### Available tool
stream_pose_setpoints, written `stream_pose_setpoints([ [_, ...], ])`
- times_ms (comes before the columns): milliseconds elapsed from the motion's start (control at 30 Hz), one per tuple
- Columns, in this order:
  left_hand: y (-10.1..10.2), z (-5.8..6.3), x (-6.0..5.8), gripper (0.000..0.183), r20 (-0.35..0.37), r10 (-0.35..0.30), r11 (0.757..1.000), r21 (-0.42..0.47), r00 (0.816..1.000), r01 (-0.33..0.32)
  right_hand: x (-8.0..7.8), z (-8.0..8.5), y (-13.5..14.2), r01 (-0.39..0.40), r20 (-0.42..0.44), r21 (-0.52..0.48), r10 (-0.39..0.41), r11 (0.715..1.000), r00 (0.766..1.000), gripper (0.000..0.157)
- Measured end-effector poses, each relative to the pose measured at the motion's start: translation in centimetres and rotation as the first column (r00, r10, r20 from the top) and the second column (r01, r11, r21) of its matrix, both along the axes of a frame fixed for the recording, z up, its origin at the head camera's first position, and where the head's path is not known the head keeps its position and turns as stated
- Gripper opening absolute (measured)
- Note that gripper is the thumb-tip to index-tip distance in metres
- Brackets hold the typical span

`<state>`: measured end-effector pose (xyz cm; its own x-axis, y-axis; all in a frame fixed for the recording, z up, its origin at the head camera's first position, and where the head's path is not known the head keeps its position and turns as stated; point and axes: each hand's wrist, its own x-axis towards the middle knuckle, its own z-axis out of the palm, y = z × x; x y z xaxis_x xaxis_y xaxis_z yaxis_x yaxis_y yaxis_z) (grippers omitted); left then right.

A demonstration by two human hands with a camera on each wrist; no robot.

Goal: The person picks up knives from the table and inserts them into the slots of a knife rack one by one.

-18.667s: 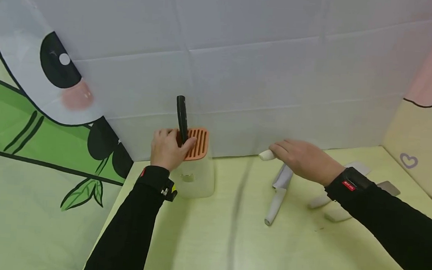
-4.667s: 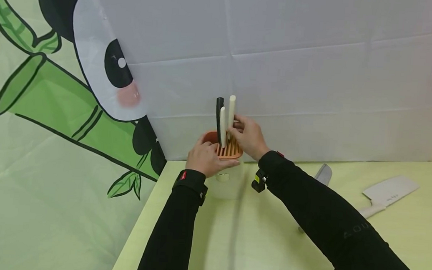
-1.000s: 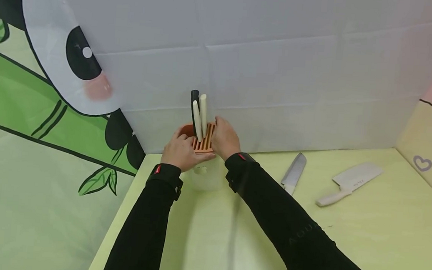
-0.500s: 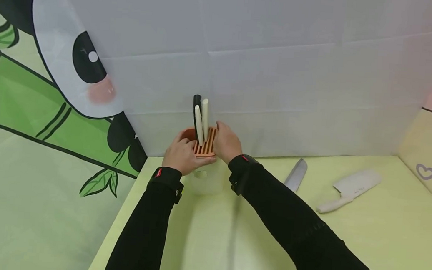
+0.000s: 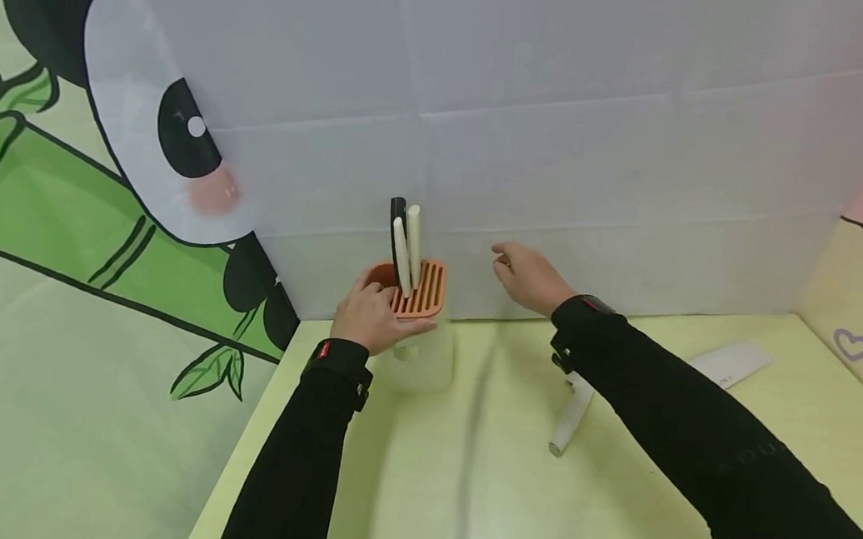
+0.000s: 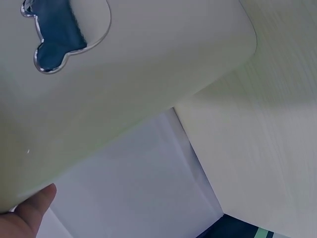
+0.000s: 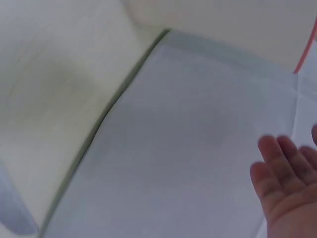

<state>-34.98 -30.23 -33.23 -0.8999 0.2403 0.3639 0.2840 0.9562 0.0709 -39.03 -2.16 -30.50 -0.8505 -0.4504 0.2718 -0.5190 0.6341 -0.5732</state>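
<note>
A pale knife block (image 5: 428,365) with a slotted orange top (image 5: 430,290) stands near the back wall. One black knife handle (image 5: 397,209) and two white knife handles (image 5: 415,235) stick up from it, close together. My left hand (image 5: 370,315) grips its upper left side, thumb across the front under the orange rim. Up close in the left wrist view, the block's wall (image 6: 148,59) fills the top, with a fingertip at its edge. To the right of the block my right hand (image 5: 530,278) hovers empty, its fingers (image 7: 277,168) loosely bent in the right wrist view.
Below my right forearm lies a knife, its white handle (image 5: 573,417) showing and its blade mostly hidden. A cleaver blade (image 5: 733,363) shows farther right, its handle behind the sleeve. The white backdrop (image 5: 634,167) rises along the table's back edge.
My right hand has left the orange top and moved right; the left keeps its hold. Compared with the earliest frame, two white handles have joined the black one in the block.
</note>
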Motion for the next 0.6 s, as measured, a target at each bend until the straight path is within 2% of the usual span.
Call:
stream_pose_setpoints([
  [100, -0.3, -0.4, 0.2, 0.088, 0.004, -0.01, 1.0, 0.016, 1.0, 0.01, 0.8, -1.4, 2.0, -0.086, -0.022, 0.168, 0.091, 0.982, 0.996, 0.033],
  [200, -0.4, -0.5, 0.4, 0.085, 0.005, -0.01, 1.0, 0.03, 1.0, 0.01, 2.3, -3.6, 4.2, -0.191, -0.053, 0.335, 0.22, 0.923, 0.974, 0.028],
  [300, -0.5, -0.6, 0.6, 0.086, -0.003, -0.007, 1.0, 0.023, 1.0, 0.007, 4.4, -5.8, 6.7, -0.252, -0.051, 0.433, 0.303, 0.866, 0.952, 0.026],
  [433, -0.5, -0.7, 0.6, 0.084, -0.017, -0.025, 1.0, 0.013, 1.0, 0.026, 6.7, -8.7, 9.8, -0.264, -0.044, 0.481, 0.324, 0.836, 0.945, 0.03],
  [467, -0.5, -0.6, 0.7, 0.084, -0.018, -0.027, 1.0, 0.014, 0.999, 0.027, 7.1, -9.4, 10.4, -0.262, -0.059, 0.49, 0.332, 0.831, 0.942, 0.032],
  [600, -0.5, -0.3, 0.8, 0.081, -0.032, -0.03, 1.0, 0.005, 0.999, 0.03, 8.7, -11.4, 11.5, -0.237, -0.158, 0.574, 0.391, 0.783, 0.907, 0.043],
])
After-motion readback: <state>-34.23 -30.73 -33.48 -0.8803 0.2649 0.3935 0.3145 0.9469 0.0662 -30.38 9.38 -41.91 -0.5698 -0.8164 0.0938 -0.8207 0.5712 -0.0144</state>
